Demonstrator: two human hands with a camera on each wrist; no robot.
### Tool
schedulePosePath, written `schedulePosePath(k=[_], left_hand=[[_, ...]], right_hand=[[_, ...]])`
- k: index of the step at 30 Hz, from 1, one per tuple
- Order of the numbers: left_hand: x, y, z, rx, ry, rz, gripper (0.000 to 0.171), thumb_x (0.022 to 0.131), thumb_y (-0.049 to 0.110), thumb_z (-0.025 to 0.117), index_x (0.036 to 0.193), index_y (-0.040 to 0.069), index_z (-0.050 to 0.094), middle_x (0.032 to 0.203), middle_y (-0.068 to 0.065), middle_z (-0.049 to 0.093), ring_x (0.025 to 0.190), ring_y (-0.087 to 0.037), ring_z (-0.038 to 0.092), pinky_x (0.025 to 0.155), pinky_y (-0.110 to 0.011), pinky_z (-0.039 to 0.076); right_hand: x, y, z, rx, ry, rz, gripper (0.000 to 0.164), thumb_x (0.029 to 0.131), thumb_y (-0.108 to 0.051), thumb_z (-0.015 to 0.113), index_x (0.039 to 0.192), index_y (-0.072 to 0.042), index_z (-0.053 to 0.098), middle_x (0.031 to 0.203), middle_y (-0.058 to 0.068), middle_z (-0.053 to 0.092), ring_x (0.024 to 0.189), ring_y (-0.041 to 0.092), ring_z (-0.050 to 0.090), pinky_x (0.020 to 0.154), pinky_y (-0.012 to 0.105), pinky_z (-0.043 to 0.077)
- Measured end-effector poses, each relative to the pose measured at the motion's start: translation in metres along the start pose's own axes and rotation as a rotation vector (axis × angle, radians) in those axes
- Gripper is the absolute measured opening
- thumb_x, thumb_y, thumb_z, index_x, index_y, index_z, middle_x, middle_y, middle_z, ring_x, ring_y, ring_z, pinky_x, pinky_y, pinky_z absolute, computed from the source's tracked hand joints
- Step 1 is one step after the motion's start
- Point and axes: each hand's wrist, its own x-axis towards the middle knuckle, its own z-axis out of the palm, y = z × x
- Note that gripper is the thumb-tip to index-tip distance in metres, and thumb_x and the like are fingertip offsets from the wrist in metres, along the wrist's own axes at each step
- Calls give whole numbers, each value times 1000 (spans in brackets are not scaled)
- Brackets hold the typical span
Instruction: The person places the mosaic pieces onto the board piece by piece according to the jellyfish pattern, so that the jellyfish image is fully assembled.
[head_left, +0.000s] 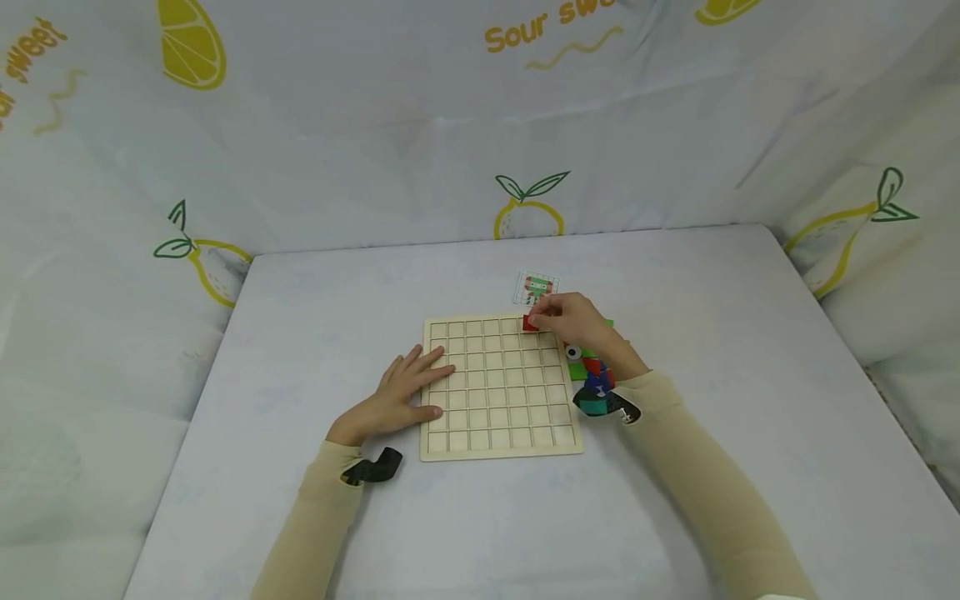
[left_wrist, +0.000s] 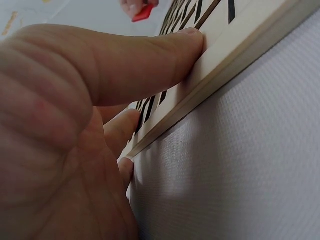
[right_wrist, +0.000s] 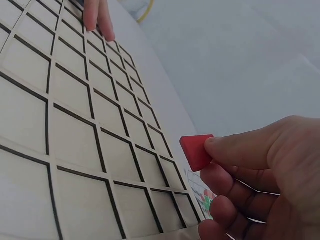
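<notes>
My right hand [head_left: 573, 321] pinches a small red square tile [right_wrist: 196, 151] between thumb and fingers. In the head view it is over the far right part of a pale wooden grid board [head_left: 498, 457]. The grid cells I see are bare recessed squares. Spread over the board's left edge, my left hand [head_left: 397, 396] rests with straight fingers. In the left wrist view its thumb [left_wrist: 150, 62] lies on the board's rim, and the red tile shows beyond it.
Behind the board lies a printed card [head_left: 537, 286] with a red and green pattern. Green pieces [head_left: 577, 370] sit right of the board, partly hidden under the right forearm. Fabric walls with lemon prints stand behind and at both sides of the white table [head_left: 300, 333].
</notes>
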Motion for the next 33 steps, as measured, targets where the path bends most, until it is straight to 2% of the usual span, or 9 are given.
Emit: schedulePosePath(k=[4, 9, 18, 27, 29, 31, 33], left_hand=[[0, 1, 0, -1, 1, 2, 68, 93, 19, 70, 155, 13, 42, 172, -10, 13, 158, -41, -6, 125, -62, -9], [-1, 2, -1, -1, 2, -2, 68, 93, 19, 70, 155, 12, 43, 172, -11, 13, 158, -41, -6, 124, -62, -9], [-1, 1, 0, 1, 0, 1, 68, 93, 20, 70, 155, 13, 42, 172, -10, 13, 158, -40, -6, 125, -62, -8], [-2, 0, 0, 0, 4, -8, 69, 93, 21, 71, 155, 15, 42, 172, -8, 13, 159, -39, -6, 125, -61, -8], [-2, 0, 0, -1, 2, -6, 69, 93, 21, 71, 155, 15, 42, 172, -8, 13, 159, -39, -6, 125, -61, -9], [-1, 0, 0, 1, 1, -7, 69, 93, 21, 71, 155, 15, 42, 172, -8, 13, 159, -39, -7, 125, -61, -9], [-1, -1, 1, 2, 2, -7, 70, 93, 21, 71, 156, 15, 41, 172, -8, 12, 159, -39, -7, 125, -61, -9]], right_hand=[[1, 2, 5, -45, -12, -9, 22, 101, -26, 62, 109, -9, 73, 103, 9, 70, 87, 22, 56, 72, 30, 46], [1, 3, 8, -100, -37, -42, 22, 100, -25, 62, 107, -9, 75, 104, 10, 71, 87, 21, 58, 72, 29, 47], [0, 3, 9, -128, -94, -42, 23, 101, -24, 61, 109, -8, 74, 105, 10, 73, 86, 20, 60, 72, 29, 48], [4, 4, 12, -185, -80, -54, 19, 99, -25, 63, 104, -10, 73, 99, 7, 72, 82, 18, 60, 71, 28, 47], [6, 2, 9, -206, -56, -73, 19, 100, -24, 62, 105, -8, 72, 99, 8, 72, 80, 19, 60, 70, 29, 48], [10, 0, 4, -239, 9, -101, 22, 101, -22, 59, 110, -5, 71, 102, 12, 72, 80, 22, 60, 70, 32, 48], [14, -2, -2, -310, 87, -132, 27, 103, -20, 56, 118, -2, 70, 109, 17, 71, 89, 30, 60, 75, 39, 51]])
